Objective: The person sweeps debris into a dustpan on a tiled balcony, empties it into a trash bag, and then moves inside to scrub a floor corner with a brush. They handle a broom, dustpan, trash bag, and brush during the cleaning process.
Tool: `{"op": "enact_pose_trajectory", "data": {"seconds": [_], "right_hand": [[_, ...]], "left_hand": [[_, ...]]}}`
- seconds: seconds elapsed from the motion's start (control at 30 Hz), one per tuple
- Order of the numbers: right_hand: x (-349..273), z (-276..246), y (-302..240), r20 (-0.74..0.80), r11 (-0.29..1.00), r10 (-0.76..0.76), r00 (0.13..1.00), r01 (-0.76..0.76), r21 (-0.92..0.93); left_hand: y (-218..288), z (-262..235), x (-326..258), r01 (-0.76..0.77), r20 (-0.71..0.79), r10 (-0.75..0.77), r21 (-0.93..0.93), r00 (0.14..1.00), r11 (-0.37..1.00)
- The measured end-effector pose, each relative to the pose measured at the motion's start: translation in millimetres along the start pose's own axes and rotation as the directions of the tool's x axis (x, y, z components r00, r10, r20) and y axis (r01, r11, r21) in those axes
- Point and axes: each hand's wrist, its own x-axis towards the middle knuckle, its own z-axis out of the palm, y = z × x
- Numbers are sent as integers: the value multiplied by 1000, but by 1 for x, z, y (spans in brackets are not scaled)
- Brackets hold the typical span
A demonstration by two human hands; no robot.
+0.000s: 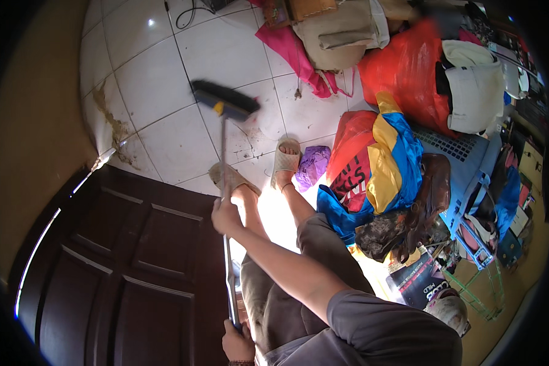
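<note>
A broom (229,102) with a dark, wide head, a yellow joint and a long grey handle stretches across the white floor tiles (149,70). Its head is slightly blurred, and its bristles are on the tiles or just over them; I cannot tell which. My right hand (227,218) is wrapped round the middle of the handle, its forearm crossing in front of my legs. Closed round the handle's near end at the bottom of the view is my left hand (238,343). Brown stains (113,119) and small dirt bits mark the tiles.
A dark panelled door (165,244) stands at the left. To the right are a purple plastic bag (313,165), red and blue-yellow cloth (384,165), a large red bag (402,73) and a blue crate (448,149). Pink cloth (296,58) lies at the back. My sandalled feet stand between.
</note>
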Motion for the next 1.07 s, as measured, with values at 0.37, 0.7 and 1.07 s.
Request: {"op": "enact_pose_trajectory", "data": {"seconds": [0.37, 0.7, 1.07], "right_hand": [[-68, -172, 67, -563, 826, 199, 802, 172, 537], [13, -71, 189, -4, 599, 124, 992, -72, 798], [7, -162, 157, -636, 959, 7, 771, 175, 223]], "left_hand": [[60, 4, -18, -260, 177, 257, -7, 950, 966], [14, -14, -62, -101, 112, 99, 5, 989, 995], [57, 25, -66, -201, 3, 206, -220, 978, 955]]}}
